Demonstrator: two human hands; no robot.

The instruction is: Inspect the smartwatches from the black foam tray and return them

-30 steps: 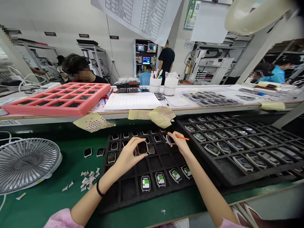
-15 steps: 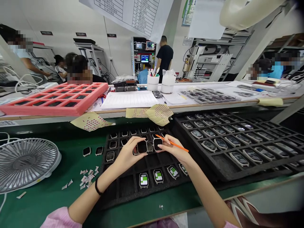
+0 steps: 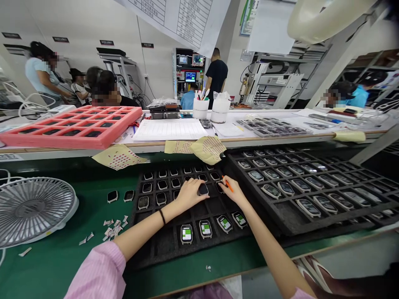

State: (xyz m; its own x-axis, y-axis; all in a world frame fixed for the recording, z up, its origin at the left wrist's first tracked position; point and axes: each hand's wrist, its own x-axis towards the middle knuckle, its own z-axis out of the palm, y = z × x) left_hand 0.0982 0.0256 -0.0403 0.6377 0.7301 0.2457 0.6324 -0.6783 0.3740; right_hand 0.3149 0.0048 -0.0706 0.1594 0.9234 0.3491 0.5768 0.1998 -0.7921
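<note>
Over the black foam tray (image 3: pixel 199 211), my left hand (image 3: pixel 189 194) is closed on a square smartwatch (image 3: pixel 203 189) with a dark screen, thumb and fingers at its edges. Whether that watch touches its pocket I cannot tell. To its right, my right hand (image 3: pixel 233 192) is closed round a thin orange stick (image 3: pixel 228 183). Its fingertips also meet another dark watch (image 3: pixel 220 187), mostly hidden by the hand. Several dark-screened watches fill the pockets behind. In the front row, several watches, among them a lit watch (image 3: pixel 186 234), show green and white screens.
A second foam tray (image 3: pixel 286 209) of watches stands right. Left are a grey fan (image 3: pixel 34 209), two loose watches and small paper scraps (image 3: pixel 115 229). A shelf above carries a pink foam tray (image 3: pixel 102 143), papers and white cups (image 3: pixel 200 109). Other people work beyond.
Both hands have moved right with their watches, the left one further, and the watches are now lower over the tray. The orange stick has swung to a steeper angle.
</note>
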